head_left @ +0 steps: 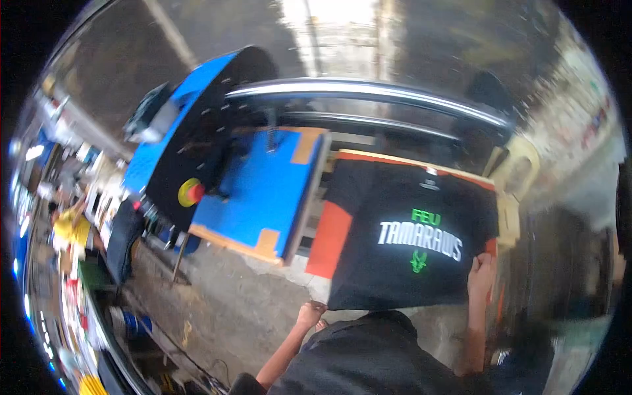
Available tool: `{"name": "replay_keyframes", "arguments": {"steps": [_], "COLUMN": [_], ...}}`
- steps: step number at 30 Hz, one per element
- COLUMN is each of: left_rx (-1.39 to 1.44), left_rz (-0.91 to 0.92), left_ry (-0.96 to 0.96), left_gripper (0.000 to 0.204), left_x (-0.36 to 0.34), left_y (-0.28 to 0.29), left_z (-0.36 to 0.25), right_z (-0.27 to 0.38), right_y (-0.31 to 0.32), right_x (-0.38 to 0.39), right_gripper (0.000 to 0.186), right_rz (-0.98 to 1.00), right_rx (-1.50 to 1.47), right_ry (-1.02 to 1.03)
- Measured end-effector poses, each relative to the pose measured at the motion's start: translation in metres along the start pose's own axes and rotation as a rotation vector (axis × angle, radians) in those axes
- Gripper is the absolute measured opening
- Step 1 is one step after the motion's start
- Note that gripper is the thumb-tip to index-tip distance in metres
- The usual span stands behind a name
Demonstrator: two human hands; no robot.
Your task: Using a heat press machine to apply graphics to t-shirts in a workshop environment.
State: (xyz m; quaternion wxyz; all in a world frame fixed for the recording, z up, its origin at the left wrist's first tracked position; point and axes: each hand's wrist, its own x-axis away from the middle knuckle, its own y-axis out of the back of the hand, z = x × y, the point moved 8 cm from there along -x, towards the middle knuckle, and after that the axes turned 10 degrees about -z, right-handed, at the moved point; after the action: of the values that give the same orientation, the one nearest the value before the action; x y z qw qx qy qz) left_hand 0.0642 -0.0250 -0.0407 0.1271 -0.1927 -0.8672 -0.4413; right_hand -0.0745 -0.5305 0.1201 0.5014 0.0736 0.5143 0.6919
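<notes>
A black T-shirt (pixel 382 197) with green and white printing on its chest lies spread over an orange-red board (pixel 329 242). Its collar points away from me and its hem is nearest my body. At the hem's left corner, my left hand (pixel 311 315) is closed in a pinch on the cloth. My right hand (pixel 481 270) is closed on the shirt's right edge, low beside the print. The board shows past the shirt at the left and along the far and right edges.
Left of the shirt stands a heat press with a blue plate (pixel 257 187) and a red-and-yellow stop button (pixel 191 192). Shiny metal rails (pixel 368 91) run across behind the board. A person in a yellow top (pixel 71 226) is far left. Concrete floor (pixel 253 289) lies below.
</notes>
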Motion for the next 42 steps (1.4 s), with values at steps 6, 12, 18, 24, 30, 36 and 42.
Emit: {"name": "replay_keyframes", "arguments": {"steps": [6, 12, 18, 24, 30, 36, 42], "left_rx": [-0.233, 0.238, 0.48, 0.389, 0.506, 0.753, 0.764], "left_rz": [-0.046, -0.29, -0.328, -0.238, -0.182, -0.447, -0.382], "left_ry": [0.316, 0.666, 1.102, 1.004, 0.996, 0.753, 0.749], "left_gripper": [0.036, 0.036, 0.036, 0.031, 0.03, 0.023, 0.02], "left_x": [0.068, 0.214, 0.372, 0.422, 0.377, 0.3, 0.299], "left_y": [-0.002, -0.006, -0.079, -0.144, -0.076, -0.035, -0.024], "left_z": [0.174, 0.314, 0.379, 0.398, 0.361, 0.388, 0.366], "right_z": [0.332, 0.58, 0.709, 0.749, 0.728, 0.719, 0.685], "right_y": [-0.005, 0.039, 0.001, -0.05, -0.048, -0.039, -0.025], "right_x": [0.014, 0.183, 0.287, 0.289, 0.275, 0.275, 0.27], "right_gripper": [0.011, 0.02, 0.044, 0.038, 0.017, 0.024, 0.019], "right_rz": [0.141, 0.269, 0.143, 0.249, 0.135, 0.264, 0.149], "right_rx": [-0.731, -1.116, -0.918, -0.423, -0.465, -0.447, -0.434], "right_ry": [0.481, 1.247, 1.511, 1.236, 1.285, 1.167, 1.175]}}
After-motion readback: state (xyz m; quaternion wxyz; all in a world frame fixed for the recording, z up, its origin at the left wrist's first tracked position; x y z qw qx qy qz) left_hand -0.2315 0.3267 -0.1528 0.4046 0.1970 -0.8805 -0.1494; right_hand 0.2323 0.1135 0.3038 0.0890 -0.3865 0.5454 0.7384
